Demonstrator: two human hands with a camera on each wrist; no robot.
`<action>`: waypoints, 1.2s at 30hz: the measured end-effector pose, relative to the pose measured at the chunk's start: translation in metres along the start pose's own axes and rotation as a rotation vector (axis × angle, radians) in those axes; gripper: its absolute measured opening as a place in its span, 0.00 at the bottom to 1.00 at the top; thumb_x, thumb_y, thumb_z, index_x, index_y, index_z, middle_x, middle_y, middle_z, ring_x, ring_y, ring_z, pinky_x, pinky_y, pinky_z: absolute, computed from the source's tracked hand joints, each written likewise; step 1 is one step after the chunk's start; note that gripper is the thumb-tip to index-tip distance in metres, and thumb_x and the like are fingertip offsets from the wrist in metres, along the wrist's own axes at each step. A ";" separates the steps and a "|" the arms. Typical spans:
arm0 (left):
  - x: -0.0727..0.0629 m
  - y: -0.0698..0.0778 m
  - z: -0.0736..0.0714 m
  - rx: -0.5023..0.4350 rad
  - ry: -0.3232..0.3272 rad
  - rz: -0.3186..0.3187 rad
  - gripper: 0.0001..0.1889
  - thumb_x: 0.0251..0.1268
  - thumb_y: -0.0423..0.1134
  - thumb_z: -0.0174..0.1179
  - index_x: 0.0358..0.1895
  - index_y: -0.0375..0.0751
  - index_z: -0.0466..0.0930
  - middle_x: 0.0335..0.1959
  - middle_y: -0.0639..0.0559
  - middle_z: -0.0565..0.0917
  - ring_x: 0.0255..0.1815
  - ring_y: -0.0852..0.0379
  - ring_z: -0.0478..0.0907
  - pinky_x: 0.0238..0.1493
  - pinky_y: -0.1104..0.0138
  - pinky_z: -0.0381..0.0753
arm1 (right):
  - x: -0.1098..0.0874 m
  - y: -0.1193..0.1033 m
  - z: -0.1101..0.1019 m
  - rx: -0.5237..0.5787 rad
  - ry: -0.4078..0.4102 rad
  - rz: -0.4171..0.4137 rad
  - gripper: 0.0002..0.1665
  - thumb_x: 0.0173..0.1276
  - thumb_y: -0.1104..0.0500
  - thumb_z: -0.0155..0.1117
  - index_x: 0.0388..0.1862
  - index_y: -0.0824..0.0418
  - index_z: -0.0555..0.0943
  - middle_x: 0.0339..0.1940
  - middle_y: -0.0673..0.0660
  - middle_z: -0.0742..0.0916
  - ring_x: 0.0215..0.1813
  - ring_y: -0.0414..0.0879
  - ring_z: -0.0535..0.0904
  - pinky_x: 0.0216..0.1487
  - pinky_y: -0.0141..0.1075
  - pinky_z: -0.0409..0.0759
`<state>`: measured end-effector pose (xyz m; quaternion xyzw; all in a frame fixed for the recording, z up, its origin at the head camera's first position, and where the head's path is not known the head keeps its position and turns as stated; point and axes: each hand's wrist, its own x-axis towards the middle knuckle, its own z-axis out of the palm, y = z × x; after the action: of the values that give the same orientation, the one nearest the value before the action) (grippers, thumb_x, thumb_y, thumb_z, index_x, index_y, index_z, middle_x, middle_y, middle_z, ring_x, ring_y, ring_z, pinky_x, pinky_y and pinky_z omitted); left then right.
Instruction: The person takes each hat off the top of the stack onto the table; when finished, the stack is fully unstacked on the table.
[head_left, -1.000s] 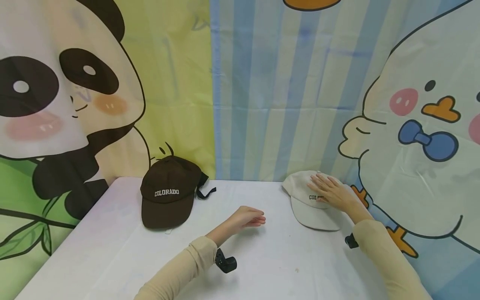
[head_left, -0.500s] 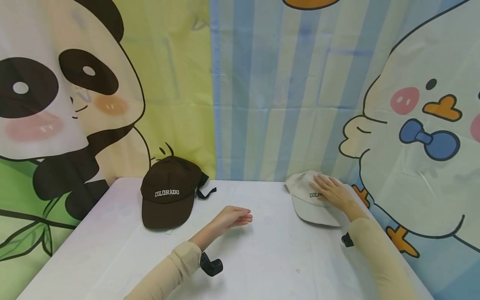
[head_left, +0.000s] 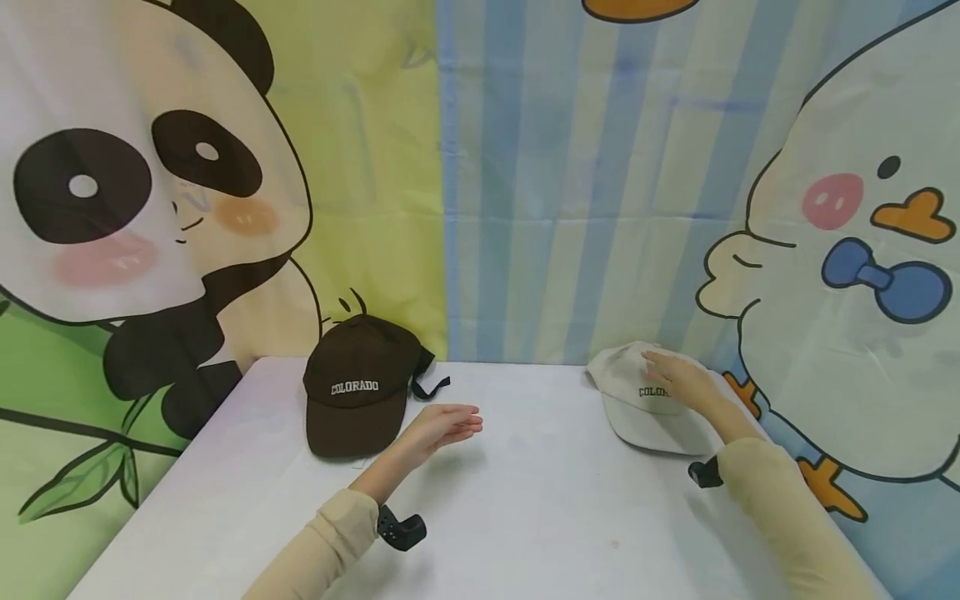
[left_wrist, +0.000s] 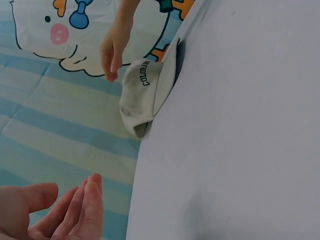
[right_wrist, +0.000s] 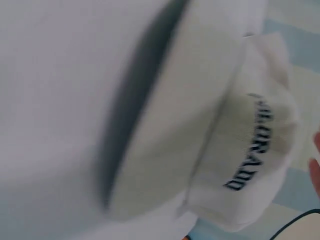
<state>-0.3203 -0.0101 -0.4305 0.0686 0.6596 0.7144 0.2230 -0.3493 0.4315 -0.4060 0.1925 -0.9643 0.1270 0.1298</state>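
Observation:
An off-white baseball cap [head_left: 624, 398] with dark lettering lies at the back right of the table, its brim towards me. My right hand [head_left: 682, 382] is just above its crown, with a gap between hand and cap in the left wrist view; the fingers hold nothing. On the back left sits a dark brown baseball cap [head_left: 360, 358] lettered COLORADO, a loose strap at its side. My left hand [head_left: 438, 429] hovers over the table in front and to the right of the brown cap, fingers loosely extended and holding nothing.
The table [head_left: 525, 483] has a white cover. Behind it hangs a printed cloth [head_left: 555, 183] with stripes, a panda and a white bird. A small black camera [head_left: 401, 530] is strapped to my left wrist, another black camera [head_left: 705, 473] to my right.
My right hand has lifted off the off-white cap. My left hand has moved left, towards the brown cap. The head view has turned slightly to the left.

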 end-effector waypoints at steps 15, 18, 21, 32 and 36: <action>-0.045 0.010 -0.061 -0.043 -0.008 0.107 0.21 0.60 0.33 0.54 0.53 0.22 0.67 0.46 0.35 0.77 0.45 0.50 0.76 0.53 0.58 0.69 | 0.046 -0.072 -0.017 0.839 -0.249 0.085 0.27 0.68 0.52 0.49 0.61 0.66 0.65 0.57 0.62 0.74 0.57 0.48 0.70 0.58 0.48 0.65; -0.057 0.011 -0.076 -0.034 0.022 0.107 0.21 0.60 0.33 0.54 0.53 0.21 0.67 0.45 0.36 0.77 0.44 0.51 0.77 0.54 0.56 0.67 | 0.068 -0.096 -0.007 0.855 -0.258 0.047 0.26 0.68 0.54 0.49 0.60 0.67 0.65 0.56 0.63 0.74 0.56 0.52 0.70 0.58 0.49 0.65; -0.069 0.010 -0.096 -0.015 0.074 0.097 0.21 0.60 0.34 0.55 0.52 0.21 0.67 0.44 0.38 0.78 0.43 0.52 0.78 0.53 0.58 0.69 | 0.091 -0.122 0.005 0.887 -0.265 0.006 0.24 0.67 0.56 0.50 0.58 0.67 0.68 0.54 0.65 0.75 0.55 0.53 0.71 0.57 0.47 0.67; -0.116 -0.002 -0.171 -0.022 0.230 0.065 0.23 0.60 0.36 0.55 0.54 0.22 0.65 0.41 0.43 0.80 0.40 0.55 0.79 0.46 0.67 0.76 | 0.160 -0.199 0.051 1.029 -0.338 -0.080 0.21 0.68 0.61 0.49 0.57 0.70 0.68 0.54 0.68 0.74 0.56 0.59 0.69 0.58 0.51 0.64; -0.127 -0.012 -0.193 -0.054 0.319 0.028 0.25 0.62 0.35 0.53 0.57 0.20 0.60 0.43 0.41 0.79 0.41 0.56 0.79 0.47 0.67 0.75 | 0.177 -0.219 0.068 1.029 -0.351 -0.099 0.21 0.67 0.62 0.50 0.57 0.71 0.68 0.52 0.68 0.75 0.54 0.58 0.71 0.57 0.48 0.66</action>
<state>-0.2796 -0.2380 -0.4407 -0.0426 0.6662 0.7368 0.1070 -0.4319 0.1557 -0.3741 0.2945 -0.7748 0.5421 -0.1382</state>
